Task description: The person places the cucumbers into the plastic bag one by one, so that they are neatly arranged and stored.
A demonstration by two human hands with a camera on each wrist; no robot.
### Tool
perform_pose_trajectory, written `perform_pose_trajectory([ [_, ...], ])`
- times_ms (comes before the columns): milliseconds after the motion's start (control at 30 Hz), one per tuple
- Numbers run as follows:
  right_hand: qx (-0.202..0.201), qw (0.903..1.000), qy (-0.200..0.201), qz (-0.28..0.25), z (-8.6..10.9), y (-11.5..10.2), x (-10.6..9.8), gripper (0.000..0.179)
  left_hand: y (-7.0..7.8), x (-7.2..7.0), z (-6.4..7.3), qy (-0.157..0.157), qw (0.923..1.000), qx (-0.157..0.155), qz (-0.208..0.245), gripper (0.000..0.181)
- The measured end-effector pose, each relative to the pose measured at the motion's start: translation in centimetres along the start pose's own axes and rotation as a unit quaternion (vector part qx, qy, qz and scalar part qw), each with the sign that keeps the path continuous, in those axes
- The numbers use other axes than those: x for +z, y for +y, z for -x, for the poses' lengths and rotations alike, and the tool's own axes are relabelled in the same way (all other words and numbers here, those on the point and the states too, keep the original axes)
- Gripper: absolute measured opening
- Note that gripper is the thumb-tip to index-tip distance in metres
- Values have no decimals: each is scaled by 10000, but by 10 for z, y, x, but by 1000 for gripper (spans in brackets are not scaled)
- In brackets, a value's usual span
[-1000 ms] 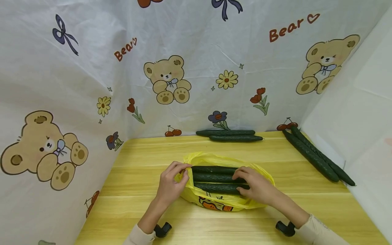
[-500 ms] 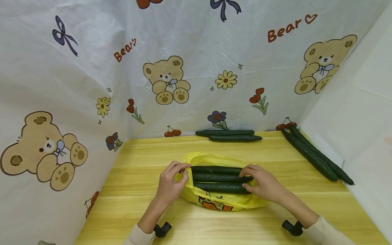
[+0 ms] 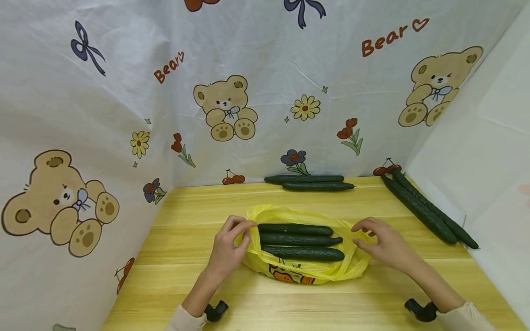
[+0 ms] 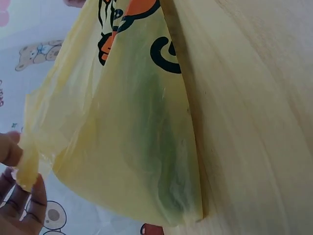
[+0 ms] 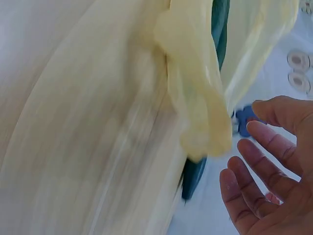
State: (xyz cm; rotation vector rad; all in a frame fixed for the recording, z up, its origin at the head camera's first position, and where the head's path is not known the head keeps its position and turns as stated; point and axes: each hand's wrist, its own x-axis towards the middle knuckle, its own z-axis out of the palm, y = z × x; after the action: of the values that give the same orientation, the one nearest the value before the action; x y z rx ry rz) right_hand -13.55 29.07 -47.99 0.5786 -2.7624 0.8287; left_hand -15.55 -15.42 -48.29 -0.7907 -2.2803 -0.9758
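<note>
A yellow plastic bag [image 3: 343, 271] lies on the table with its mouth spread wide. Inside it three cucumbers [image 3: 302, 253] lie side by side. At the bag's left end my left hand [image 3: 229, 246] pinches the rim; the left wrist view has the gathered plastic between thumb and fingers [image 4: 38, 198]. My right hand [image 3: 387, 243] is just beyond the bag's right end, holding nothing. Its fingers are spread and slightly bent, apart from the plastic in the right wrist view, where the bag's right end [image 5: 208, 112] hangs beside them.
Two cucumbers [image 3: 318, 186] lie along the table's back edge. Another pair of cucumbers [image 3: 420, 209] rests at the right, by the white side wall [image 3: 488, 184]. A bear-print cloth [image 3: 265, 92] hangs behind the wooden table [image 3: 174, 276].
My right hand has come off the cucumbers in the bag and moved right, out past the bag's right end. My left hand has stayed on the rim.
</note>
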Motion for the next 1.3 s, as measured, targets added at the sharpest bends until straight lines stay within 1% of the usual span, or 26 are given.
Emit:
perform_pose_trajectory([
  [133, 328, 9993, 151, 13, 8, 19, -14, 21, -2, -5, 0, -392, 9983, 188, -389, 39],
  [200, 471, 9986, 209, -86, 13, 28, -21, 20, -3, -7, 0, -553, 9965, 251, -570, 36],
  [267, 551, 9977, 374, -85, 19, 38, -27, 20, -3, -9, 0, -638, 9947, 320, -740, 32],
  [333, 642, 9966, 514, -16, 24, 48, -32, 20, -3, -9, 1, -648, 9933, 396, -875, 27],
  [433, 844, 9940, 688, 89, 33, 64, -39, 22, -4, -8, 1, -579, 9921, 521, -984, 20],
  [533, 1142, 9912, 666, 37, 42, 77, -45, 27, -5, -6, 2, -557, 9906, 638, -1077, 15],
  [600, 1332, 9888, 672, 33, 46, 85, -49, 30, -6, -5, 2, -572, 9892, 665, -1173, 17],
  [700, 1562, 9854, 678, 62, 52, 98, -57, 36, -6, -5, 3, -590, 9878, 628, -1298, 25],
  [833, 1856, 9796, 730, 245, 61, 122, -64, 43, -6, -3, 6, -533, 9884, 558, -1307, 34],
  [933, 2062, 9738, 797, 533, 68, 142, -65, 48, -7, -1, 8, -476, 9884, 508, -1349, 38],
  [1000, 2125, 9699, 926, 744, 72, 152, -64, 50, -7, 0, 9, -467, 9874, 471, -1436, 40],
  [1133, 2276, 9628, 1049, 1013, 78, 165, -63, 53, -6, 2, 10, -510, 9842, 403, -1648, 40],
  [1300, 2511, 9573, 821, 1178, 78, 171, -62, 58, -5, 4, 10, -551, 9804, 318, -1867, 41],
])
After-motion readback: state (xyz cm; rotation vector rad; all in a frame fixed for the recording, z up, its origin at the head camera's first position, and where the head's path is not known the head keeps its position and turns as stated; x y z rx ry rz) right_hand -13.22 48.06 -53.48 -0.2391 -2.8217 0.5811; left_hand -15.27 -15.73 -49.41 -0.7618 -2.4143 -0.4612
